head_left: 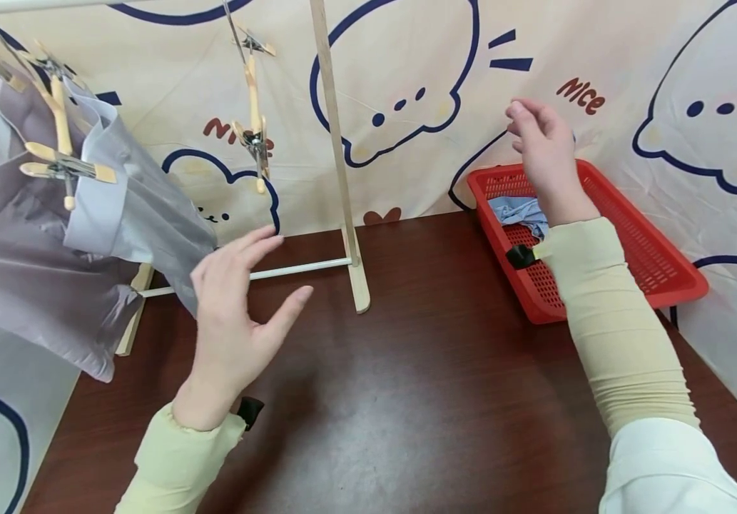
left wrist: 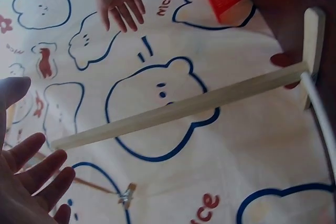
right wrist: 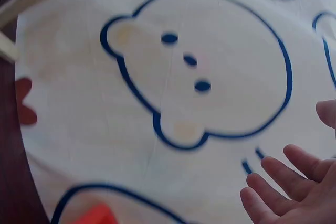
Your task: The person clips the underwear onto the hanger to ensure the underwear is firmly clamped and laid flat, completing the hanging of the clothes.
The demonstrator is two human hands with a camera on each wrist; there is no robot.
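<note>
My left hand (head_left: 233, 321) is raised over the table, fingers spread and thumb apart, holding nothing. Nearest to it hang a light grey garment (head_left: 150, 178) and a mauve-grey garment (head_left: 34, 285), both on clip hangers at the left. Beyond its fingers a bare wooden hanger (head_left: 254, 93) with metal clips is seen edge-on. My right hand (head_left: 544, 160) is up in front of the wall cloth, above a red plastic basket (head_left: 670, 275); its fingers are loosely bent with nothing between them. A crumpled light blue cloth (head_left: 517, 211) lies inside the basket, partly hidden by the right forearm.
The wooden upright (head_left: 336, 135) of the hanging rack stands on a foot (head_left: 357, 285) on the dark brown table (head_left: 407, 400). A white lower bar (head_left: 304, 269) joins its two sides. Patterned cloth (head_left: 419, 185) covers the wall behind.
</note>
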